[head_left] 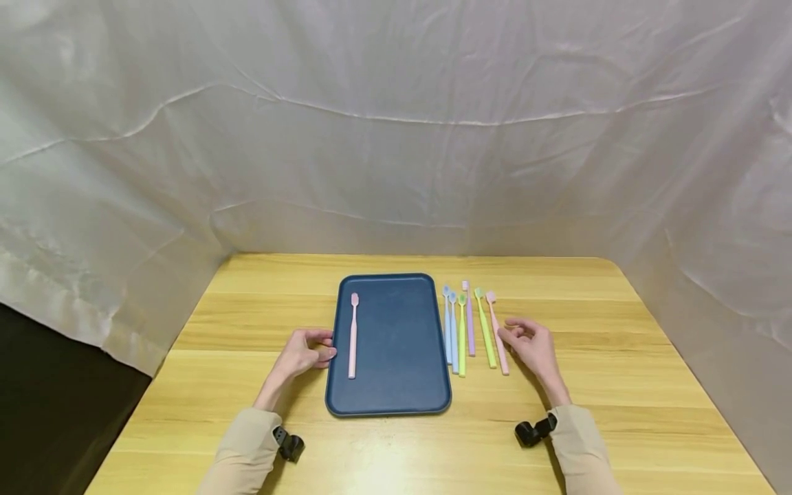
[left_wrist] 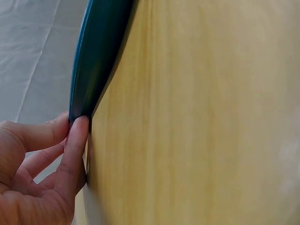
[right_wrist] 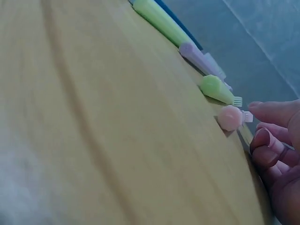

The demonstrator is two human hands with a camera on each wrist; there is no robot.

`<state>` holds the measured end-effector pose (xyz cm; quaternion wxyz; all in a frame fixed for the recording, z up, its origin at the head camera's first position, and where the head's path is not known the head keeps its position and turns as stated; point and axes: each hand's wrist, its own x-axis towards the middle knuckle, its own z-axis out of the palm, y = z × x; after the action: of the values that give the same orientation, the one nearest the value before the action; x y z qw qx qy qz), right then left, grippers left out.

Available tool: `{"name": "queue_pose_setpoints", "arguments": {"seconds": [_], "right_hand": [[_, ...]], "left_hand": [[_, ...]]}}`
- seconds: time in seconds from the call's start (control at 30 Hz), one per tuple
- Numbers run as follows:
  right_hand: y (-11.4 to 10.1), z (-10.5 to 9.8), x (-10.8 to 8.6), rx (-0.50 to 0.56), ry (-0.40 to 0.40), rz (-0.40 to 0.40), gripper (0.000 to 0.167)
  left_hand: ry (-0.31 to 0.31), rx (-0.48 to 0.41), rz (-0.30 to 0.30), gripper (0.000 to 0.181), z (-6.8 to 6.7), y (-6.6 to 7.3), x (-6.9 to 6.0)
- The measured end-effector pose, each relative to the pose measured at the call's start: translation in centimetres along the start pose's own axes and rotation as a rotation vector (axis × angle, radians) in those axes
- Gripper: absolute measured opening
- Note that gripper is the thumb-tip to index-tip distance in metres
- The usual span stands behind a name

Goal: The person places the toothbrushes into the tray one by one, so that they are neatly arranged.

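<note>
Centrally, a dark navy tray (head_left: 399,350) with rounded corners and a low raised rim lies on the wooden table (head_left: 235,344), slightly left of the frame's middle. One pale pink toothbrush (head_left: 353,337) rests lengthwise near its left side, pink-bristled head toward the top of the frame.

Beside the tray's right edge, six pastel toothbrushes form a loose fan, heads upward too: two light blue brushes (head_left: 454,340), a lime green brush (head_left: 461,344), a lilac brush (head_left: 469,326) set a little higher, a second green brush (head_left: 485,331) and a pink brush (head_left: 500,345) outermost, both tilted. The right wrist view shows the pink brush's smooth, rounded handle end.

At the frame's lower left, the left hand (head_left: 306,350) pinches the tray's rim between thumb and fingers. Lower right, the right hand (head_left: 533,346) holds nothing, fingers loosely bent just beside the pink brush; whether they touch it, I cannot tell.
</note>
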<state>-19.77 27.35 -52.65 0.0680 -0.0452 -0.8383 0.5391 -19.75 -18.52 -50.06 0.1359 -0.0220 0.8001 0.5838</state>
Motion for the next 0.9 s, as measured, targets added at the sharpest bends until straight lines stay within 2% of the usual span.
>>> {"name": "queue_pose_setpoints", "arguments": {"seconds": [0.43, 0.9], "right_hand": [[0.66, 0.09, -0.25, 0.000, -0.033, 0.033, 0.039], [0.43, 0.20, -0.10, -0.054, 0.012, 0.027, 0.035]], "left_hand": [[-0.001, 0.008, -0.002, 0.045, 0.02, -0.09, -0.20], [0.001, 0.007, 0.003, 0.047, 0.05, -0.03, -0.15]]}}
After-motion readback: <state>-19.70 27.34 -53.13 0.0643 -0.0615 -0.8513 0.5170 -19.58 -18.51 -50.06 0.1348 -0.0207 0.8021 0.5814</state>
